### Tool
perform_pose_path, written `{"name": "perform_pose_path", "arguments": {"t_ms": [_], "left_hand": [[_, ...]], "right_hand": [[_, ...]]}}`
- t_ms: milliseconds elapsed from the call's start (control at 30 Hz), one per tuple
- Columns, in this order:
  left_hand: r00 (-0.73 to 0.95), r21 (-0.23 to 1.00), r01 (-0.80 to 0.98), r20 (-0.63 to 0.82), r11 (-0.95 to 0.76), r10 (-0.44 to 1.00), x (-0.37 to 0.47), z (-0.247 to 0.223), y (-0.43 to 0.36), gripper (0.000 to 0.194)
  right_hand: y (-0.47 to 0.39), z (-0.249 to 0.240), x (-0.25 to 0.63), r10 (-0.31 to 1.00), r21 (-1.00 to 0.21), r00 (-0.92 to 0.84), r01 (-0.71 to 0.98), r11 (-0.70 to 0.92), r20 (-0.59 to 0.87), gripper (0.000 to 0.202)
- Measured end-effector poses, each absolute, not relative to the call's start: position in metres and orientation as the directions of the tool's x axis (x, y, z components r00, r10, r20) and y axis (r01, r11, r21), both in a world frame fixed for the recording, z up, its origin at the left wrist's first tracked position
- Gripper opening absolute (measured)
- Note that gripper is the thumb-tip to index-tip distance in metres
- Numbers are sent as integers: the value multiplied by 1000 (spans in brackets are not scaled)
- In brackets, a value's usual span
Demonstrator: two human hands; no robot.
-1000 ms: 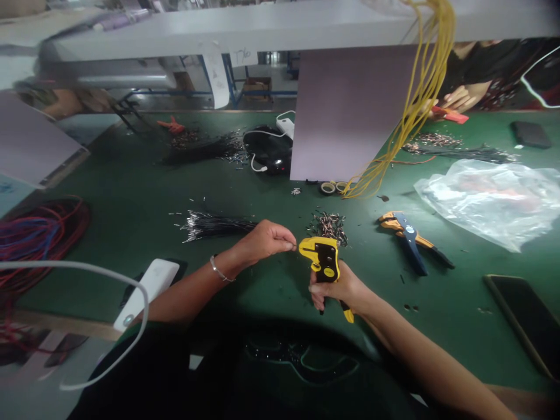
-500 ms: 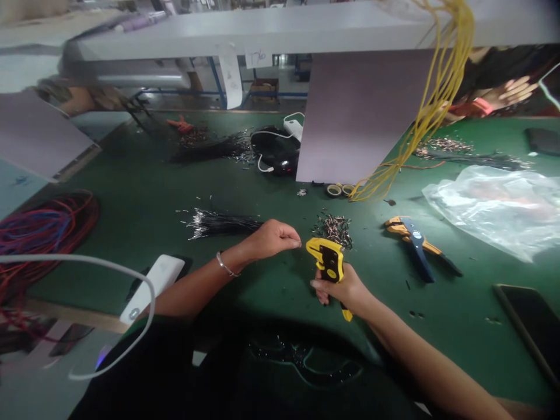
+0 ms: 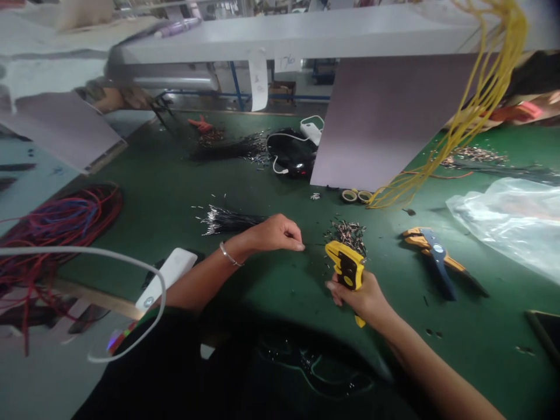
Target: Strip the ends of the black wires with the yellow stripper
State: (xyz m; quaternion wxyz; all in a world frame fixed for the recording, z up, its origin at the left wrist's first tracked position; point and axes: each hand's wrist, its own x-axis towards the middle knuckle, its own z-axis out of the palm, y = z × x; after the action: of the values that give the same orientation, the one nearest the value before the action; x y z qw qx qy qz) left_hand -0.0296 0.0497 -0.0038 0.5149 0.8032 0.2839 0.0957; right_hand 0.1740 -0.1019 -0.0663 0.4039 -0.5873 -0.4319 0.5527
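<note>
My left hand (image 3: 280, 233) is closed in a pinch on a thin black wire (image 3: 314, 244), which reaches toward the stripper's jaws. Whether the jaws touch its end I cannot tell. My right hand (image 3: 367, 294) is wrapped round the handles of a yellow and black wire stripper (image 3: 349, 268), its head pointing left. Partly behind my left hand lies a bundle of black wires (image 3: 231, 221) with bare, silvery ends to the left. Just beyond the stripper is a pile of small dark and coppery cut pieces (image 3: 352, 233).
To the right lie a second blue and orange wire stripper (image 3: 437, 254) and a clear plastic bag (image 3: 507, 221). Yellow wires (image 3: 476, 111) hang from the shelf (image 3: 289, 38). Red and blue wire coils (image 3: 83, 216) and a white power bank (image 3: 168, 280) lie left. Another person's arm (image 3: 520, 111) shows far right.
The view has swung left, so the bench appears shifted right. The gap between my left hand and the stripper has widened, and a black wire now shows across it.
</note>
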Motion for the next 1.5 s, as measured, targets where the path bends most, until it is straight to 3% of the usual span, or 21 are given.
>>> {"name": "perform_pose_path", "arguments": {"t_ms": [133, 300, 467, 567, 967, 1500], "left_hand": [[866, 929, 253, -94, -269, 492, -37, 7, 55, 10], [876, 998, 54, -68, 44, 477, -35, 4, 53, 8], [856, 923, -172, -33, 345, 516, -23, -9, 43, 12], [837, 856, -282, -2, 434, 547, -15, -14, 36, 14], [802, 753, -318, -110, 576, 587, -6, -10, 22, 26], [782, 862, -200, -146, 466, 606, -9, -4, 6, 33]], "right_hand": [[-101, -73, 174, 957, -957, 32, 18, -288, -287, 34], [-98, -72, 176, 955, -955, 3, -27, -296, -296, 33], [-97, -66, 177, 951, -951, -38, -20, -309, -308, 29], [-98, -70, 177, 952, -953, -38, 11, -304, -304, 25], [-102, -52, 168, 951, -937, -12, 178, -302, -309, 23], [-109, -71, 166, 962, -915, 77, 295, -274, -263, 27]]}}
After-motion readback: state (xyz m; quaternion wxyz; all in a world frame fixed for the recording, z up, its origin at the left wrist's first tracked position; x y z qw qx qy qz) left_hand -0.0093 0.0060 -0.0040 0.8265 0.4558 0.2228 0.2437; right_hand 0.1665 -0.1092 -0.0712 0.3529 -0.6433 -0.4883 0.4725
